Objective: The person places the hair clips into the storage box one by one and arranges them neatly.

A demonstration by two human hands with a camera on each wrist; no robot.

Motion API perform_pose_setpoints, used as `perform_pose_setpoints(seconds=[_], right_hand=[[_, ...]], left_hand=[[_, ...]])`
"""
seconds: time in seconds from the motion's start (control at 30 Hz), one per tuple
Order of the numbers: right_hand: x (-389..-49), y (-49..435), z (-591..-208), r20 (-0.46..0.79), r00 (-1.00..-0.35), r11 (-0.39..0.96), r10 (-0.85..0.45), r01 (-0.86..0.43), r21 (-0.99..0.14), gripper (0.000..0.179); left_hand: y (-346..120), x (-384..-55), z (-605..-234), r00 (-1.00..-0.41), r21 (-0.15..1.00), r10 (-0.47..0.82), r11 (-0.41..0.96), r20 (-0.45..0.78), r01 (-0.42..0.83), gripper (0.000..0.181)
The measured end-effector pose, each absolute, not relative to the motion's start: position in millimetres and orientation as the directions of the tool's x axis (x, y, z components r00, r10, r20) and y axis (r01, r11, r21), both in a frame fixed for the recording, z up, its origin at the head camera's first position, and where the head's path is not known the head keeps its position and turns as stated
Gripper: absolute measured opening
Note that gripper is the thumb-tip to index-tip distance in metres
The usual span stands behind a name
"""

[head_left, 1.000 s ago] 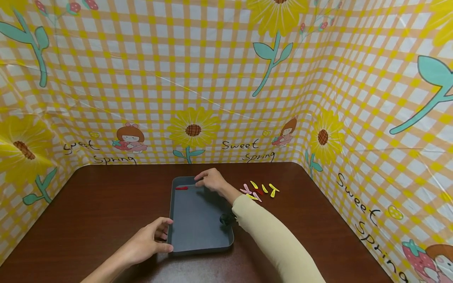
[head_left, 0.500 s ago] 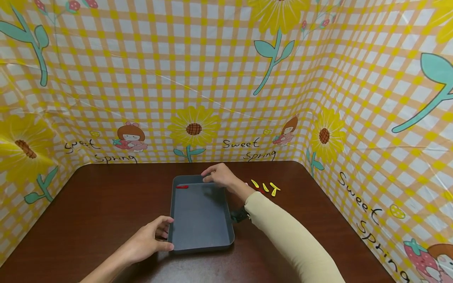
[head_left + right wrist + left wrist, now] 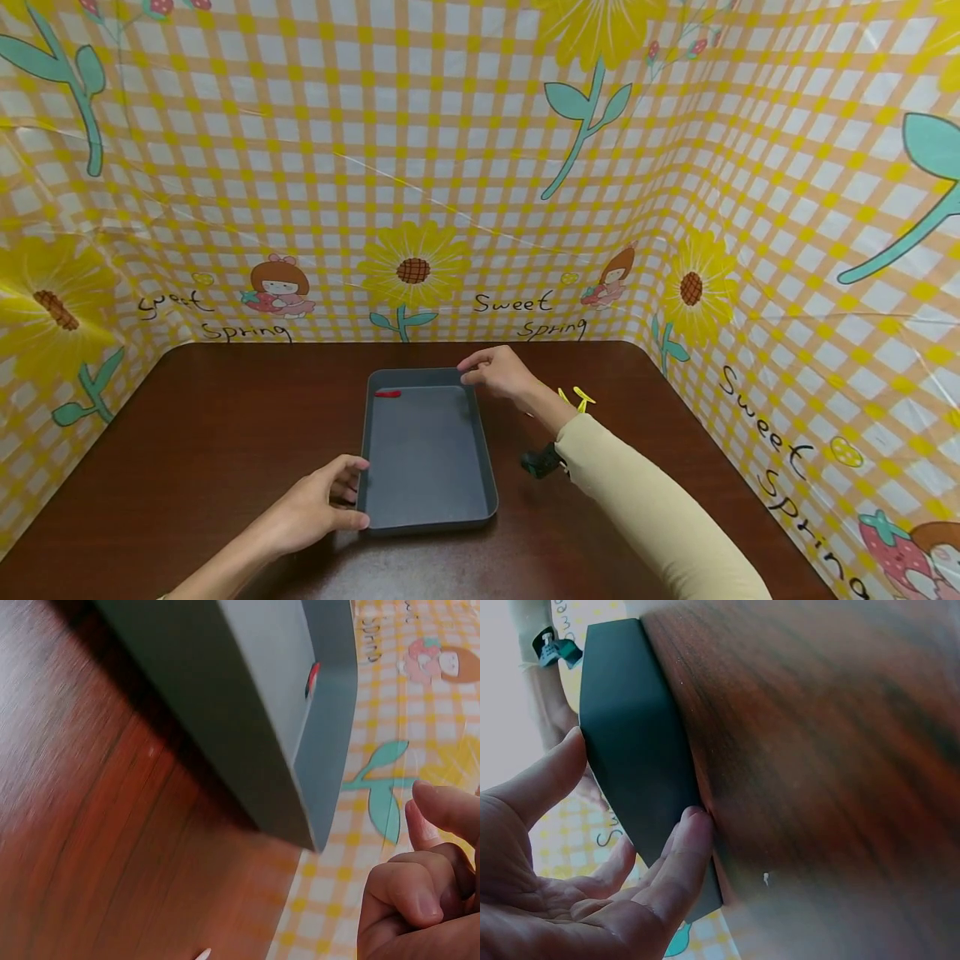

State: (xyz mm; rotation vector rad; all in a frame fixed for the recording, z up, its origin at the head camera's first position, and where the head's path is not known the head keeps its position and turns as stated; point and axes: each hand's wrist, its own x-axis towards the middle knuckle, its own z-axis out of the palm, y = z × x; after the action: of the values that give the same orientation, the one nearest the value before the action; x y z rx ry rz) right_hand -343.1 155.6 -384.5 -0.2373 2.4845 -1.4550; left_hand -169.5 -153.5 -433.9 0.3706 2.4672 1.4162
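A dark grey rectangular tray [image 3: 427,458] lies on the brown table. One red snap hair clip [image 3: 387,394] is inside it at the far left corner. My left hand [image 3: 318,504] touches the tray's left side near the front corner, thumb and fingers spread along the rim and outer wall. Above the tray's far right corner is my right hand [image 3: 506,372], its fingers loosely bent with nothing visible between them. Several yellow snap hair clips [image 3: 584,395] show beyond the right forearm, which hides the rest of the clip pile.
Checked cloth [image 3: 480,167] with printed sunflowers walls off the table at the back and both sides. The brown tabletop [image 3: 247,417] extends left of the tray. A dark wrist camera [image 3: 542,460] sits below the right sleeve, over the table.
My right hand has moved right from above the tray's far end towards the hair clips, and its arm now covers most of them. The left hand and the red clip stay put.
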Motion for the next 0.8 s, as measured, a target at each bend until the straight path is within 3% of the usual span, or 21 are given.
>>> perform_pose_setpoints(seconds=[0.8], right_hand=[[-336.5,223.6,-388.9,-0.098,-0.987,0.487,-0.127,0.024,-0.873,0.026]], left_hand=[[-154.9,-170.4,-435.0,-0.928,0.873,0.356,0.48,-0.109,0.081,0.069]])
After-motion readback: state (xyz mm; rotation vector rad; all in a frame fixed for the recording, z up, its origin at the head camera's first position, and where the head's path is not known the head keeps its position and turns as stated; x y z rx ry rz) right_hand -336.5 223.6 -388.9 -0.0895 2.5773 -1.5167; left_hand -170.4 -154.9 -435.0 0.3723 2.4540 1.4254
